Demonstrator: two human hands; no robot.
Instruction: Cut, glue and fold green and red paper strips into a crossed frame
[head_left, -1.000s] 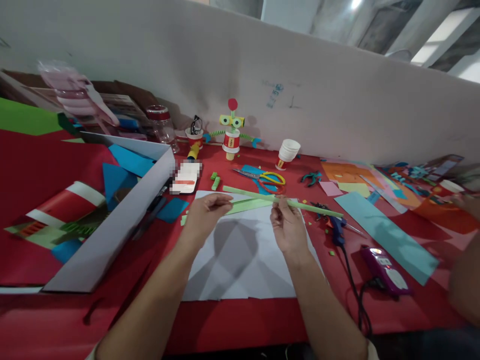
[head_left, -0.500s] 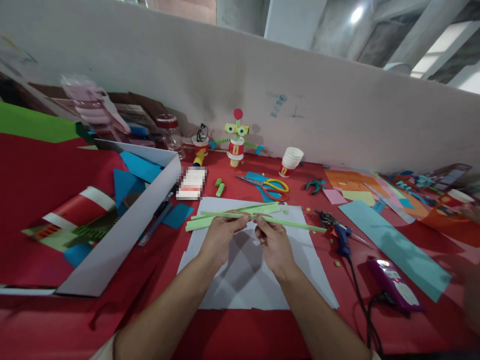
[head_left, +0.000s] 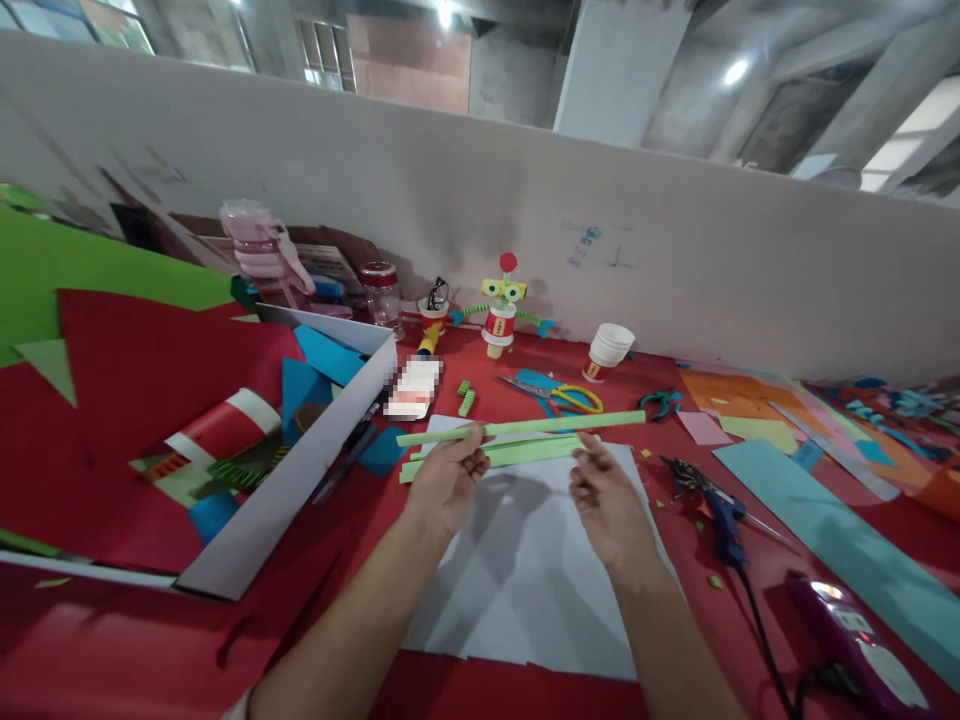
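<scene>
My left hand (head_left: 450, 478) is closed, pinching a long light green paper strip (head_left: 547, 425) between thumb and fingers. The strip slants slightly up to the right. Just below its right half is my right hand (head_left: 611, 500), fingers loosely curled and apart, with nothing visible in them. Its fingertips are close to the end of other green paper strips (head_left: 525, 453); whether they touch is unclear. Those strips lie under the held one on white paper sheets (head_left: 540, 570).
Scissors (head_left: 559, 393), a green paper spring (head_left: 466, 398) and a paper-cup robot (head_left: 499, 325) stand or lie behind. At left is a box (head_left: 300, 480) of scraps; at right, pliers (head_left: 660, 404), a glue gun (head_left: 724, 515) and a purple power strip (head_left: 855, 640) with its cable.
My right hand has let go of the green strip and moved right and down. My left hand still grips the strip, whose right end has swung upward. The camera view has shifted.
</scene>
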